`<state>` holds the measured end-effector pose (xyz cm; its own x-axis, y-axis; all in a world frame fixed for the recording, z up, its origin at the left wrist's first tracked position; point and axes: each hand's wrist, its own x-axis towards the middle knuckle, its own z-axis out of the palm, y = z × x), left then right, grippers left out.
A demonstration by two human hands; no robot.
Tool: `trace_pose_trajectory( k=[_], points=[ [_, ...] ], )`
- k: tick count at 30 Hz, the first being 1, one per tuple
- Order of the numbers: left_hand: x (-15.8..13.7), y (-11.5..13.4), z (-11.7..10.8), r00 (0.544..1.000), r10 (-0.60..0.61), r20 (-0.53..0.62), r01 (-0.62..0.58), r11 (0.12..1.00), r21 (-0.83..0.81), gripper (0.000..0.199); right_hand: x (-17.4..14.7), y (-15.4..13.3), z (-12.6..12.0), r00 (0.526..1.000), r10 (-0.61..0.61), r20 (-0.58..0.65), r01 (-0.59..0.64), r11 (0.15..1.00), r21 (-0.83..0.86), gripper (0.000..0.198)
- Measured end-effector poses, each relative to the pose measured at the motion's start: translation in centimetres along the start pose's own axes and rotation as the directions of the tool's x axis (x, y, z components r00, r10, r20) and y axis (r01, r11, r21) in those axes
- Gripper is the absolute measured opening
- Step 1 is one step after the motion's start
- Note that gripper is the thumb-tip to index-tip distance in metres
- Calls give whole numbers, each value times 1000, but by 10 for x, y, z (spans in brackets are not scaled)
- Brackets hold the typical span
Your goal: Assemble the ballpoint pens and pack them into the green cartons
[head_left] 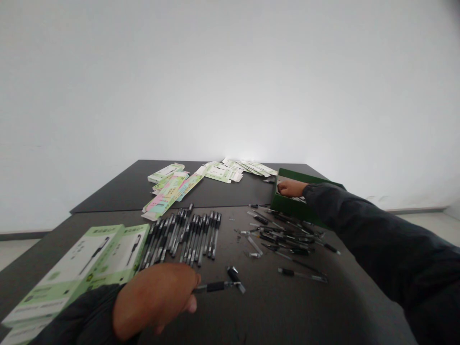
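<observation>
My left hand (158,296), low in the head view, is closed around a clear gel pen (214,287) with a black grip, its tip end pointing right. Just beyond that end lies a short black pen piece (234,277) on the table. My right hand (290,188) reaches into the green box (287,207) at the far right. Its fingers are curled; whatever they grip is hidden. Behind my left hand, capped gel pens (181,235) lie side by side. Loose pens and pen parts (291,237) are heaped in front of the green box.
White and green pen cartons (86,273) are stacked at the left, by my left forearm. Opened cartons (172,191) and flattened ones (221,171) lie toward the back of the dark table (115,191). A white wall (230,86) stands behind it.
</observation>
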<state>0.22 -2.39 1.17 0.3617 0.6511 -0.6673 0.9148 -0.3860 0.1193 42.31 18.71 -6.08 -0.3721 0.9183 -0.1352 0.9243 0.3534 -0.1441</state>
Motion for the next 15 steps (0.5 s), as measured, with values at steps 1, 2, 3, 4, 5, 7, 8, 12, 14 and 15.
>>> trace_pose_trajectory(
  k=[1,2,3,4,5,7,8,12,14,15],
  points=[
    [-1,1,-1,1000,3,9,-3,1000,21,33,-3,1,-3,1000,4,-11,-4,1000,23,17],
    [-3,3,-2,1000,9,12,-10,999,39,34,-7,1,-5,1000,14,-26,-12,998,67,18],
    [-4,4,-4,1000,14,9,-14,998,55,34,-11,1,-7,999,28,-43,-22,991,129,19],
    [-5,6,-4,1000,12,3,-12,997,70,35,-14,1,-9,997,42,-61,-29,979,201,19],
    [-5,8,-5,1000,7,-6,-6,997,82,35,-18,0,-10,996,56,-73,-34,962,270,20],
    [-6,10,-5,1000,-13,-1,13,995,95,36,-22,-1,-12,994,80,-71,-53,944,325,20],
    [-6,11,-5,1000,-17,7,16,995,98,36,-23,-1,-13,994,93,-57,-74,957,282,20],
    [-4,9,0,1000,0,15,-1,995,100,33,-18,-1,-9,985,174,-6,-174,985,14,18],
    [-2,6,2,1000,21,-9,-20,995,97,29,-14,0,-4,980,198,-8,-198,979,-42,15],
    [-1,4,3,999,34,-21,-32,995,98,28,-11,0,-1,979,206,-13,-206,976,-64,14]
  ],
)
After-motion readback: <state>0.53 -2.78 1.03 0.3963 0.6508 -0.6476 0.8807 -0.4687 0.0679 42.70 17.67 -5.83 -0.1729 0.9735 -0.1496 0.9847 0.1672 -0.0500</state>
